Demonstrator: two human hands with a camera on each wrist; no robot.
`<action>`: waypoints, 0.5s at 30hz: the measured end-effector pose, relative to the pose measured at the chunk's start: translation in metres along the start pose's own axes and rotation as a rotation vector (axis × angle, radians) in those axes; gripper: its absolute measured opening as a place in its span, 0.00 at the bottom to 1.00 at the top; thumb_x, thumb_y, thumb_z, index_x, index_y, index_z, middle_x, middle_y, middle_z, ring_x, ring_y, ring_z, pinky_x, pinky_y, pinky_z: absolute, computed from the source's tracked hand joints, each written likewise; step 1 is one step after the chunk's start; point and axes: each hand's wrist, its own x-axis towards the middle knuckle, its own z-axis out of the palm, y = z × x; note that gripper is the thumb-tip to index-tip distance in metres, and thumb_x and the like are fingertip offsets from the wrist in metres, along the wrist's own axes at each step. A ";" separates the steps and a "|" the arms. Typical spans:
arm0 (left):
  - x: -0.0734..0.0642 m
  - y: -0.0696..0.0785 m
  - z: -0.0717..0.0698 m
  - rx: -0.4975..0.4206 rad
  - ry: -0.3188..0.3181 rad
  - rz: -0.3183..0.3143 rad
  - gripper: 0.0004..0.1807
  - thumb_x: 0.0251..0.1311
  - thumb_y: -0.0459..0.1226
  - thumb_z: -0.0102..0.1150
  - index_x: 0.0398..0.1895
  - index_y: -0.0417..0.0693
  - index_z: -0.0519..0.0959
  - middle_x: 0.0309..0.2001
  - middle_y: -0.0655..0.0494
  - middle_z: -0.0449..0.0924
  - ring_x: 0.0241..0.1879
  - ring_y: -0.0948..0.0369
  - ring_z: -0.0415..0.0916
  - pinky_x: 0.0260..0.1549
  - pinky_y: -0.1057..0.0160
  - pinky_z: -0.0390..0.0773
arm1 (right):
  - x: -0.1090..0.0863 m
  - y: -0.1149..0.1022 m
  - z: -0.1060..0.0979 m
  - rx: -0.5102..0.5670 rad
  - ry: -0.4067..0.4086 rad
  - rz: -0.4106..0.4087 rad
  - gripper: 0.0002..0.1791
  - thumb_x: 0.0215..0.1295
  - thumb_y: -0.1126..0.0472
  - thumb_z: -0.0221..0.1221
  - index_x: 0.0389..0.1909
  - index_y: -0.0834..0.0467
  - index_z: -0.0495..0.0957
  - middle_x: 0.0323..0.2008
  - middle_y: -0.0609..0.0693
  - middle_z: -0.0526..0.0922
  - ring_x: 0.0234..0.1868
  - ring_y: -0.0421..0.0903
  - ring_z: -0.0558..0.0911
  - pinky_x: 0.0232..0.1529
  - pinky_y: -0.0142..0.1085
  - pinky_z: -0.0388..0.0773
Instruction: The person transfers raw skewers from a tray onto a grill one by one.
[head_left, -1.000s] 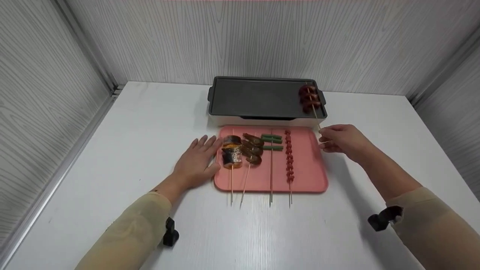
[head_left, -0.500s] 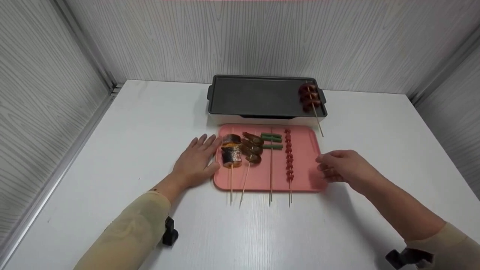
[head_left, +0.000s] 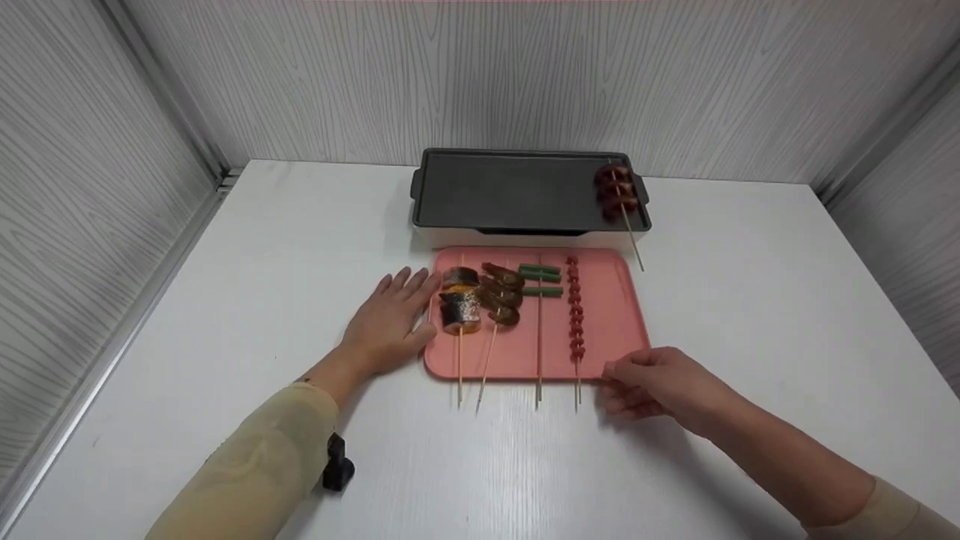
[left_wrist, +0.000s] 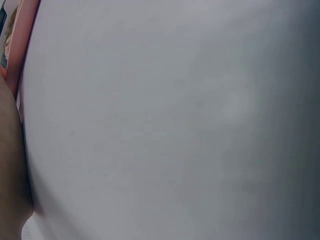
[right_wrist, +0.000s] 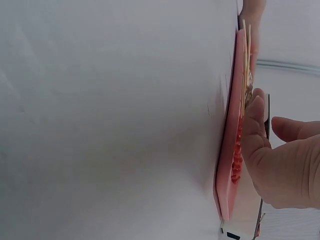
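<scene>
My left hand [head_left: 386,322] lies flat with spread fingers at the left edge of the pink tray [head_left: 611,315]. By the tray's near right corner is my right hand [head_left: 664,386], its fingers loosely bent and the thumb apart from them in the right wrist view. It holds nothing and is close to the sticks of a skewer of small red pieces [head_left: 575,311]. On the tray also lie skewers of fish chunks [head_left: 460,311], of shrimp [head_left: 501,292] and of green stalks [head_left: 540,274]. Another skewer, with dark red curled pieces [head_left: 615,187], lies on the grill plate.
A dark grill plate [head_left: 510,187] on a white base stands right behind the tray. Its right-hand skewer's stick overhangs the front edge. Stick ends jut past the tray's near rim. Pale wood-grain walls [head_left: 480,75] enclose the white table [head_left: 337,202].
My right hand has let go of the dark red skewer on the grill plate and moved toward me, down to the tray's near right corner. My left hand has stayed put.
</scene>
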 end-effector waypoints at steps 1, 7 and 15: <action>0.000 0.000 0.000 0.000 0.001 -0.001 0.43 0.72 0.53 0.41 0.87 0.48 0.50 0.85 0.46 0.49 0.84 0.45 0.42 0.82 0.46 0.40 | 0.000 0.001 0.002 0.004 -0.012 0.001 0.20 0.79 0.53 0.60 0.54 0.69 0.83 0.42 0.57 0.89 0.40 0.50 0.90 0.46 0.41 0.89; 0.000 0.000 0.001 -0.003 0.003 -0.001 0.43 0.72 0.54 0.41 0.87 0.49 0.50 0.85 0.47 0.49 0.84 0.45 0.41 0.82 0.47 0.40 | 0.000 0.005 0.011 0.040 -0.070 -0.010 0.20 0.79 0.54 0.59 0.52 0.69 0.83 0.41 0.58 0.90 0.41 0.50 0.91 0.44 0.42 0.89; 0.001 -0.001 0.002 0.000 0.002 0.004 0.44 0.72 0.53 0.41 0.87 0.49 0.49 0.85 0.46 0.49 0.84 0.45 0.41 0.82 0.47 0.39 | 0.005 0.009 0.019 0.070 -0.099 0.012 0.20 0.79 0.54 0.60 0.52 0.70 0.84 0.41 0.59 0.90 0.41 0.50 0.91 0.43 0.41 0.90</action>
